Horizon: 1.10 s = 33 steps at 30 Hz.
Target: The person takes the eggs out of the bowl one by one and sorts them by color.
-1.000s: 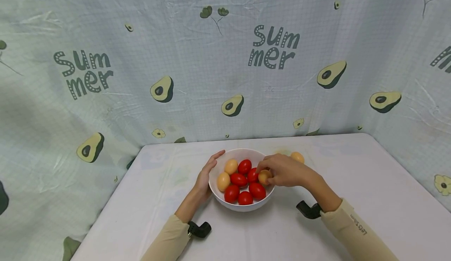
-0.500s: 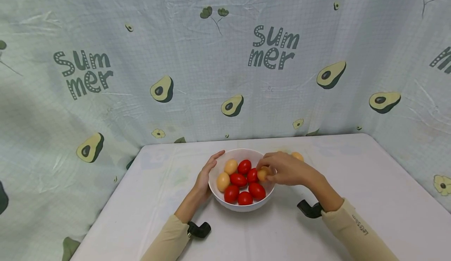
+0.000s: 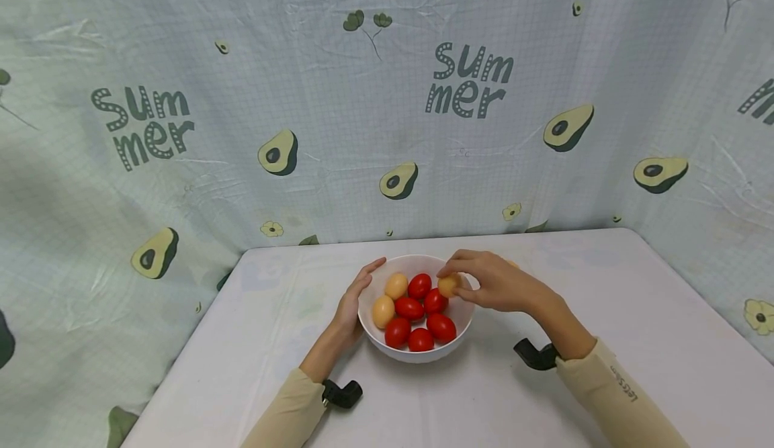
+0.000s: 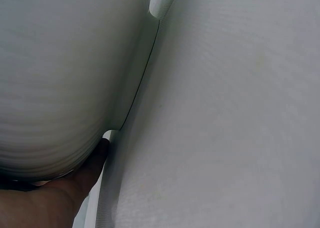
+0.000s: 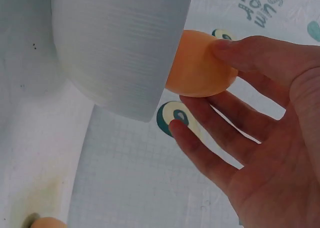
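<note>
A white bowl [image 3: 417,356] stands on the table, holding several shiny red oval pieces [image 3: 410,309] that look like tomatoes, and two tan eggs [image 3: 383,311]. My left hand [image 3: 349,305] rests against the bowl's left side, its fingers stretched along the wall. Over the right part of the bowl, my right hand [image 3: 496,281] pinches another tan egg [image 3: 447,285] between thumb and fingers. The right wrist view shows this egg [image 5: 200,65] at the bowl's rim, partly hidden behind the wall. The left wrist view shows the bowl's outer wall [image 4: 65,78] beside a finger.
Behind the right hand, a tan egg [image 3: 512,264] on the table barely shows; the right wrist view catches an egg [image 5: 48,223] at its lower edge. The white-covered table [image 3: 605,287] ends at a hanging cloth [image 3: 338,99] printed with avocados.
My right hand has lifted the tan egg from among the red pieces, up and toward the bowl's far right rim. The left hand and the bowl stay in place.
</note>
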Each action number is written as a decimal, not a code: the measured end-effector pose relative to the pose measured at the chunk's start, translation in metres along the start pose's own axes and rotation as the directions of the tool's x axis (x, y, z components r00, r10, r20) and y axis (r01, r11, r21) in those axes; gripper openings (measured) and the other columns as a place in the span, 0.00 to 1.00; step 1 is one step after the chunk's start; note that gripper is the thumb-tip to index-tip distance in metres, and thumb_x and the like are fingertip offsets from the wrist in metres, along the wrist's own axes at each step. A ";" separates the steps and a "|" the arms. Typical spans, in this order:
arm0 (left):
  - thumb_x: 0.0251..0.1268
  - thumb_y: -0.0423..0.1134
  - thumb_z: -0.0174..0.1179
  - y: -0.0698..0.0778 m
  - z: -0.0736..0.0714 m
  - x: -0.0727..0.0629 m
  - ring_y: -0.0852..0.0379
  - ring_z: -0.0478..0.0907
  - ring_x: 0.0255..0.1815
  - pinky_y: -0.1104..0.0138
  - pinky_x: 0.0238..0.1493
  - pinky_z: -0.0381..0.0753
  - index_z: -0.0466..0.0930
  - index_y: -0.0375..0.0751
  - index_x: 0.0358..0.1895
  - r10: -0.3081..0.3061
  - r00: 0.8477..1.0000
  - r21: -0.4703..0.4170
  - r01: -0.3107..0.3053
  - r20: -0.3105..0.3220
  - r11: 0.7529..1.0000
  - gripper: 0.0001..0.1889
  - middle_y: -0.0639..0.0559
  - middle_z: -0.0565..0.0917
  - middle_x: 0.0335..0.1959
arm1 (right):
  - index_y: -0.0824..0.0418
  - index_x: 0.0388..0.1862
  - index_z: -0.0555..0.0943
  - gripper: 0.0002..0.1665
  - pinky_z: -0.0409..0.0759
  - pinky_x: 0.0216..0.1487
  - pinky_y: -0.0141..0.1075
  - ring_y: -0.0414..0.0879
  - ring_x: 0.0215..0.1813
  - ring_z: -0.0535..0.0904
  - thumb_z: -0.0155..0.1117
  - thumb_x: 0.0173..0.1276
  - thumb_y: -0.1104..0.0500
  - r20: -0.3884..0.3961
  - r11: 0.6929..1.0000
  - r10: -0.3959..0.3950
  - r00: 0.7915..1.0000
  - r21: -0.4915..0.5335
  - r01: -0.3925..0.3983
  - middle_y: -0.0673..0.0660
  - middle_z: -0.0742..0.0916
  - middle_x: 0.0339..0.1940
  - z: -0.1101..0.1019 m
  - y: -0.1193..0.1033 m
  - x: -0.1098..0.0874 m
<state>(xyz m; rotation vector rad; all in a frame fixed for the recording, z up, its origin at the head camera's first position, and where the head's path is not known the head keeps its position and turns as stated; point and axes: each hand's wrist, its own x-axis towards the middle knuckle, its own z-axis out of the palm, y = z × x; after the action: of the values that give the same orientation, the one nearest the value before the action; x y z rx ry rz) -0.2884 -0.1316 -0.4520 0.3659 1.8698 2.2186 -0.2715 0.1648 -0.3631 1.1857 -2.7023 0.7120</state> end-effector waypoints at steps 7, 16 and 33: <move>0.82 0.43 0.30 0.000 0.001 0.001 0.45 0.51 0.86 0.51 0.87 0.42 0.54 0.44 0.83 -0.004 1.000 -0.009 0.004 0.002 1.000 0.29 0.47 0.55 0.84 | 0.56 0.56 0.86 0.19 0.85 0.46 0.31 0.41 0.48 0.80 0.72 0.66 0.64 -0.039 0.999 -0.001 0.999 0.046 0.003 0.49 0.87 0.48 -0.005 0.000 -0.002; 0.82 0.43 0.31 0.000 0.001 0.001 0.45 0.51 0.86 0.51 0.87 0.43 0.54 0.45 0.83 -0.004 1.000 -0.011 0.004 0.003 1.000 0.29 0.47 0.56 0.84 | 0.57 0.57 0.86 0.20 0.89 0.53 0.42 0.45 0.52 0.82 0.71 0.66 0.67 -0.051 0.994 0.014 0.999 0.107 -0.008 0.51 0.85 0.51 -0.008 0.003 -0.003; 0.82 0.45 0.31 0.000 0.000 0.000 0.45 0.51 0.85 0.51 0.87 0.43 0.56 0.48 0.82 -0.006 1.000 0.007 0.006 -0.001 1.000 0.29 0.48 0.56 0.84 | 0.56 0.56 0.87 0.20 0.90 0.50 0.38 0.45 0.52 0.82 0.68 0.66 0.67 -0.139 0.996 0.044 0.989 0.087 -0.032 0.52 0.83 0.50 -0.016 0.002 -0.007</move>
<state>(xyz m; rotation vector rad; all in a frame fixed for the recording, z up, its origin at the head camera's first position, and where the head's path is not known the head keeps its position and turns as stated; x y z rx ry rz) -0.2887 -0.1316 -0.4521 0.3602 1.8774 2.2096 -0.2699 0.1779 -0.3512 1.0596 -2.6085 0.8877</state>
